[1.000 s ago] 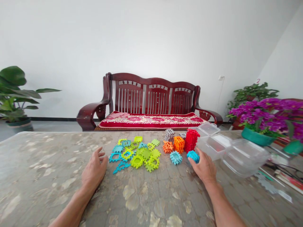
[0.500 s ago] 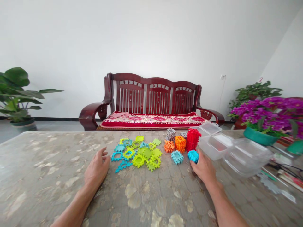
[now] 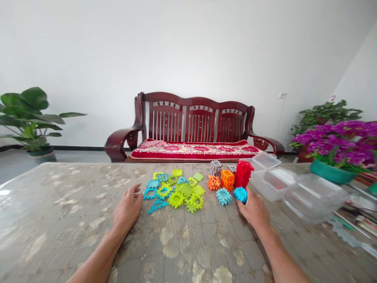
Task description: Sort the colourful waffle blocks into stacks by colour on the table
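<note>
My right hand (image 3: pixel 253 208) grips a small stack of bright blue toothed pieces (image 3: pixel 240 194) between thumb and fingers. Just left of it is a light blue stack (image 3: pixel 224 196). Behind these stand a tall red stack (image 3: pixel 243 174), orange stacks (image 3: pixel 227 180) and grey stacks (image 3: pixel 215 168). My left hand (image 3: pixel 128 206) rests on the table with its fingers apart, holding nothing. Beside it lies a loose spread of green pieces (image 3: pixel 176 199) and blue pieces (image 3: pixel 158 205), some overlapping.
Clear plastic boxes (image 3: pixel 271 184) with lids lie right of the stacks. A teal pot (image 3: pixel 331 171) of purple flowers stands at the table's right. Beyond the patterned table (image 3: pixel 176 251) is a wooden bench (image 3: pixel 200 118).
The view has turned slightly left, so the scene sits further right. My right hand and its blue stack are slightly nearer the light blue stack. My left hand looks much the same.
</note>
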`<state>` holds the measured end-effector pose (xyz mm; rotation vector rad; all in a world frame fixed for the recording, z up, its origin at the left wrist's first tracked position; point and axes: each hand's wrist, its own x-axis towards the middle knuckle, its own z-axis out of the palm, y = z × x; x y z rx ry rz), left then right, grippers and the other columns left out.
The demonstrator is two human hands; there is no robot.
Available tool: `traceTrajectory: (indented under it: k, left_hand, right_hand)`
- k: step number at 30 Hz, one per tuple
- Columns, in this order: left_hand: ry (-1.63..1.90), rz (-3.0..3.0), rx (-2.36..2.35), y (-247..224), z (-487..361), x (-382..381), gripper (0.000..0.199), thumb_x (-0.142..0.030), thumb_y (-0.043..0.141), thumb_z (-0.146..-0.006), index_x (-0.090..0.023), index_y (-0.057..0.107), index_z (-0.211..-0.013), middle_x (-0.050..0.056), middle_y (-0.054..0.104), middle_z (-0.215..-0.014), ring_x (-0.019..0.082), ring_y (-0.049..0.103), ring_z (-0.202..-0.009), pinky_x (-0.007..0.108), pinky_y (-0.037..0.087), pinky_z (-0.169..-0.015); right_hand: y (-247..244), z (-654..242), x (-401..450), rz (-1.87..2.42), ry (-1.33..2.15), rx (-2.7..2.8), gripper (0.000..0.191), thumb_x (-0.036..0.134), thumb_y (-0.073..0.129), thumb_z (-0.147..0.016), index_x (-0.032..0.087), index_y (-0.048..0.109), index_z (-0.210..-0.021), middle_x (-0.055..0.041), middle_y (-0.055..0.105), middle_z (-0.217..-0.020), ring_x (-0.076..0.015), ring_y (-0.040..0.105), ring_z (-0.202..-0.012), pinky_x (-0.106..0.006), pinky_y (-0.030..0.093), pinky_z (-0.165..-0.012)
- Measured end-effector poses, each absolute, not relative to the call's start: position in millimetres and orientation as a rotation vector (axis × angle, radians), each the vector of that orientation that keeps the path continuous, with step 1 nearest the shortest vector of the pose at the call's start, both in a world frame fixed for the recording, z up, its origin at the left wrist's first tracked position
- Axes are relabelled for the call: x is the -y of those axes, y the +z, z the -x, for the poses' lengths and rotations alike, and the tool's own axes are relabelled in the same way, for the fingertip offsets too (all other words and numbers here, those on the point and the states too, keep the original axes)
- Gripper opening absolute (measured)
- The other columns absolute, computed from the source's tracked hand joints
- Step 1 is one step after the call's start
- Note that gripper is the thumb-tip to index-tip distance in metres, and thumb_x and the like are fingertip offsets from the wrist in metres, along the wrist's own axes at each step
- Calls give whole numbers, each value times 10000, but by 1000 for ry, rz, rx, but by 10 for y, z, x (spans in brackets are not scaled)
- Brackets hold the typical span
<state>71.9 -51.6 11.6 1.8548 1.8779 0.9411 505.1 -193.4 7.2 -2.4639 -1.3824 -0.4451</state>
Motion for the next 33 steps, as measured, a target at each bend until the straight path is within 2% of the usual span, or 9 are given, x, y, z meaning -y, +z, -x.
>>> traceTrajectory:
  k: [7, 14, 19, 26, 33]
  left_hand:
    - [948, -1841, -1867, 121, -732, 526, 438, -319, 429, -891, -209, 563, -1293, 101, 667, -1238, 209, 670, -1026, 341, 510, -893]
    - [920, -1895, -1891, 146, -751, 550, 365, -291, 444, -891, -238, 665, -1176, 74, 688, -1182, 205, 668, -1011, 307, 506, -852]
    - [870, -1947, -1895, 188, -771, 578, 340, -261, 441, -884, -256, 707, -1096, 55, 691, -1143, 200, 674, -975, 288, 497, -810]
    - [768, -2158, -1820, 145, -776, 587, 315, -257, 453, -893, -250, 707, -1081, 59, 670, -1174, 219, 618, -1107, 323, 449, -967]
    - [671, -2354, -1745, 128, -802, 623, 260, -269, 539, -873, -241, 712, -1065, 79, 627, -1207, 247, 565, -1125, 374, 417, -1010]
  right_hand:
    - [86, -5055, 1948, 2515, -440, 1395, 622, 407, 530, -853, 119, 465, -1400, -174, 696, -1101, -346, 636, -1010, -416, 465, -813]
    - [22, -5119, 1941, 2458, -456, 1405, 604, 480, 530, -830, 162, 514, -1343, -145, 702, -1068, -341, 649, -949, -422, 477, -764]
    - [79, -5151, 1963, 2366, -498, 1379, 568, 510, 498, -842, 142, 569, -1269, -157, 684, -1052, -328, 638, -944, -419, 481, -793]
    - [220, -5025, 2003, 2045, -680, 1318, 480, 486, 384, -897, 180, 610, -1190, -134, 658, -1049, -312, 600, -947, -432, 466, -841]
    - [114, -4864, 1910, 1799, -588, 1501, 363, 418, 435, -919, 203, 641, -1127, -112, 671, -1068, -270, 608, -990, -406, 458, -913]
